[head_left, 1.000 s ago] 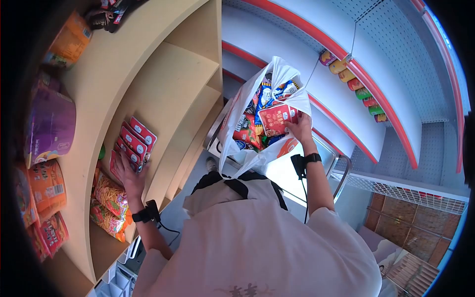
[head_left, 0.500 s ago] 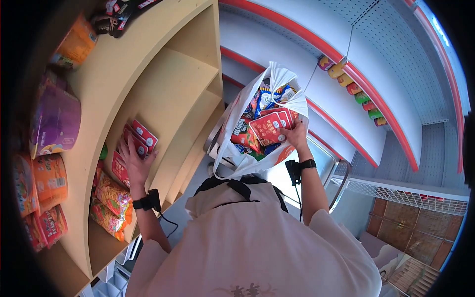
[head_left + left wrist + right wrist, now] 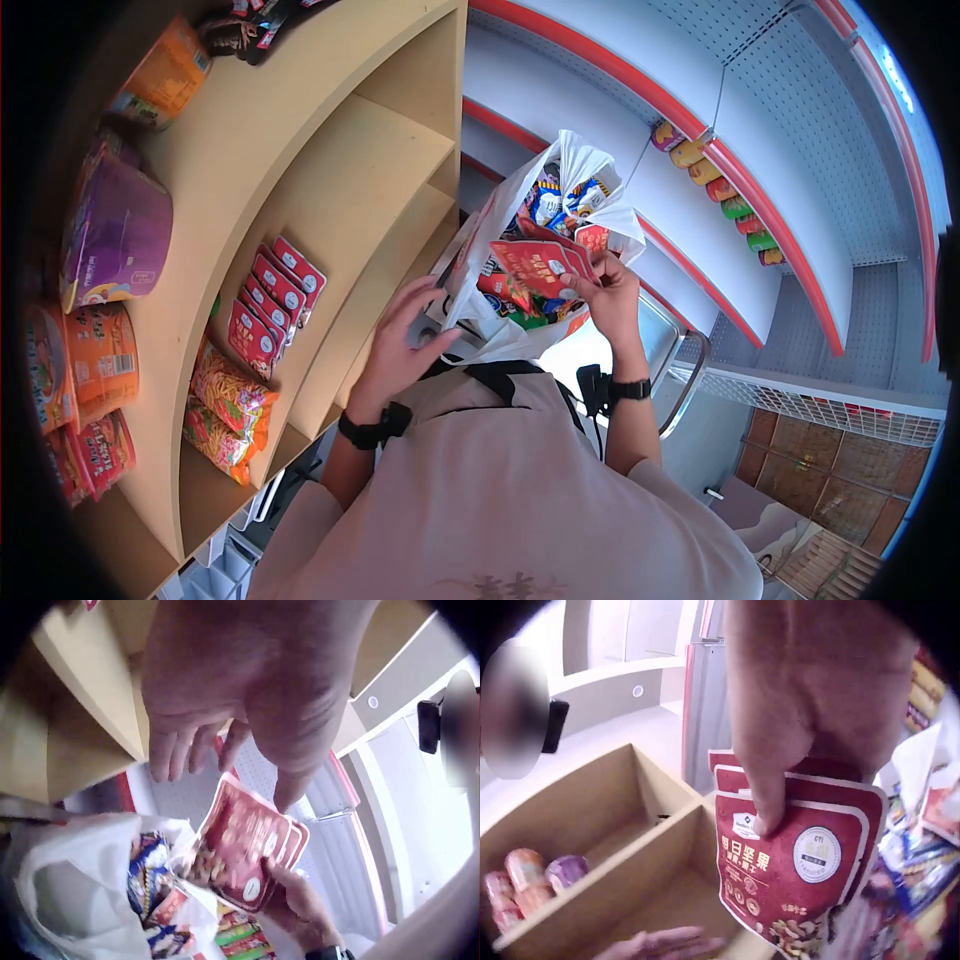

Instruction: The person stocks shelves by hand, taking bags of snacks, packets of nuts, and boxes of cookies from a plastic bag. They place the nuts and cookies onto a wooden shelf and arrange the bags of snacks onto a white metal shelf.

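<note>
My right hand (image 3: 612, 302) pinches a small stack of red mixed-nut pouches (image 3: 780, 859) along one edge, thumb across the front one. The pouches overlap the mouth of a white plastic bag (image 3: 585, 160) in the head view. Inside the bag lie blue snack packets (image 3: 148, 874) and other colourful packs. My left hand (image 3: 392, 355) is between the wooden shelf and the bag, its fingers spread and holding nothing. A row of similar red pouches (image 3: 268, 300) leans together on the wooden shelf to the left.
Noodle-like snack bags (image 3: 228, 405) sit beside the row on the wooden shelf (image 3: 385, 140). Purple (image 3: 118, 235) and orange tubs (image 3: 104, 350) stand farther left. Red-edged metal shelves (image 3: 560, 70) with coloured cans (image 3: 720, 190) rise on the right. A metal cart rail (image 3: 690, 385) borders the bag.
My left hand has come off the shelf pouches and moved right toward the bag. My right hand has raised and tilted its pouches at the bag's mouth.
</note>
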Tool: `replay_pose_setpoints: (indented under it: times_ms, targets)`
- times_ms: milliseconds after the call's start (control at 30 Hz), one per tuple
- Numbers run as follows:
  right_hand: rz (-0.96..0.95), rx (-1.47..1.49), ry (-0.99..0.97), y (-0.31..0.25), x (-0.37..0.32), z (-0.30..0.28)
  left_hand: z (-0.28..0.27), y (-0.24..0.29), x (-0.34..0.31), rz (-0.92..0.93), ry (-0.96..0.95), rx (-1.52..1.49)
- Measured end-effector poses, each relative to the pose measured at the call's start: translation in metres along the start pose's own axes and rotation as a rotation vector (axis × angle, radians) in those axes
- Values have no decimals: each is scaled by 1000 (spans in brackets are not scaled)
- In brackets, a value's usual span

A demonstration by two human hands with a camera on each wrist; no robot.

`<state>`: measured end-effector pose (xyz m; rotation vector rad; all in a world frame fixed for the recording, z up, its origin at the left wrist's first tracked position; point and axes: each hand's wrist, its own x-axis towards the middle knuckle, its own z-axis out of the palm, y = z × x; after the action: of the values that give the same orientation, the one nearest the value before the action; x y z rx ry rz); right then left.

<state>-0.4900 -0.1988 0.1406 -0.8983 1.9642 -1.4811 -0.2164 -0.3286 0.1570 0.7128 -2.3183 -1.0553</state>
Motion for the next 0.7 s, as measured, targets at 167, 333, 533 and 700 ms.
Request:
replay_pose_setpoints:
  times_ms: [167,333,533,700]
  targets:
    - [161,279,-226,-57,-28,39,23,10,16,-354,-137,-832]
    - [121,475,-282,-55,-27,68,5,3,13,-424,-7,-858]
    - [156,405,-426,-62,-28,83,-6,-11,-4,-534,133,-1141]
    - [145,260,-503,-65,-21,99,-1,-24,-21,-605,253,-1340]
